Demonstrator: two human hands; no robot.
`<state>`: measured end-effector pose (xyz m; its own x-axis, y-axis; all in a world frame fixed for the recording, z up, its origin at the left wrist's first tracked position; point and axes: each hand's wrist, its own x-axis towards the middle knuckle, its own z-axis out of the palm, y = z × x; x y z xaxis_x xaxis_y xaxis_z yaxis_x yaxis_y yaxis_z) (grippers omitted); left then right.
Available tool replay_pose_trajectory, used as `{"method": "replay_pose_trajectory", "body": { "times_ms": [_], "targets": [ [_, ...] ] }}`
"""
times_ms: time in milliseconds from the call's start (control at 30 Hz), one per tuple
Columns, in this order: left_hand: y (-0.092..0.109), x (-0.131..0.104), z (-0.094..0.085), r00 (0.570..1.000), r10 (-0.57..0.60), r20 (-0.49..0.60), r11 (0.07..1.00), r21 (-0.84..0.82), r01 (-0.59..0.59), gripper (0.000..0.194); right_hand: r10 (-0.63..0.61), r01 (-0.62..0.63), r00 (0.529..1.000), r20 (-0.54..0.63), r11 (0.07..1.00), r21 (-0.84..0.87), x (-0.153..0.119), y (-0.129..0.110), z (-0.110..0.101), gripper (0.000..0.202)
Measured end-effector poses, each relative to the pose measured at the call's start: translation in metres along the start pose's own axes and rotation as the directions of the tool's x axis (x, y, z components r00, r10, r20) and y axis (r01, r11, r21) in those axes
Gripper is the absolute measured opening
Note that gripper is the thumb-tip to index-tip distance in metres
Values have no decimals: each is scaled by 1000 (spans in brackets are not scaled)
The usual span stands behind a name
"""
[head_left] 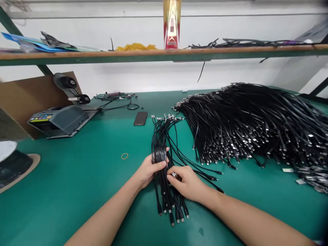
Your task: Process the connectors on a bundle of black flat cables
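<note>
In the head view, my left hand (148,171) is closed around one bundle of black cables (161,152), thumb across the front of the smooth, flat-lying strands. The bundle is on the green tabletop (97,191), straight ahead of me, its pale-tipped ends pointing away and its black plugs with metal tips pointing towards me. The strands overlap too much to count. My right hand (188,182) is curled just beside it, thumb and fingers pinching one metal-tipped connector (175,175). A few thin cables arc out loosely to the right, past that hand.

To the right is one broad heap of black cables (246,119), glossy and densely layered, with shiny silver tips along its near edge, too many to count. Beyond my bundle, slightly left, lies one dark rectangular phone (140,118); nearer me is one thin yellow rubber band (124,156), an open oval. Further left I see one grey, angular machine (63,119) with coloured buttons and two round black wheels on its arm, and one spool (15,164) with a flat brown rim. One shiny red-and-gold box (172,25) stands on the shelf (123,57).
</note>
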<state>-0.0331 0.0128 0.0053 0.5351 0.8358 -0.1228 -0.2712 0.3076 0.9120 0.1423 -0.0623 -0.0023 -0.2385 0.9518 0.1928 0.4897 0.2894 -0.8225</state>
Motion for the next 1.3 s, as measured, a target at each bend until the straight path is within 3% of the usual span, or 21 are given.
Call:
{"method": "replay_pose_trajectory", "body": {
  "times_ms": [333,800,1067,1300],
  "targets": [
    [2,-2,3,999,-32,-21,999,21,33,51,91,-90,996,-12,993,80,-2,-2,3,13],
    [-8,0,1,996,18,-84,982,187,-2,35,154,-135,985,-74,967,218,-2,2,7,12],
    [-3,-2,4,1000,-7,12,980,197,4,34,226,-66,951,-212,817,573,11,3,-9,28],
    [-7,1,2,997,-16,70,967,254,-2,33,232,-2,941,-248,735,678,16,6,-23,28]
  ]
}}
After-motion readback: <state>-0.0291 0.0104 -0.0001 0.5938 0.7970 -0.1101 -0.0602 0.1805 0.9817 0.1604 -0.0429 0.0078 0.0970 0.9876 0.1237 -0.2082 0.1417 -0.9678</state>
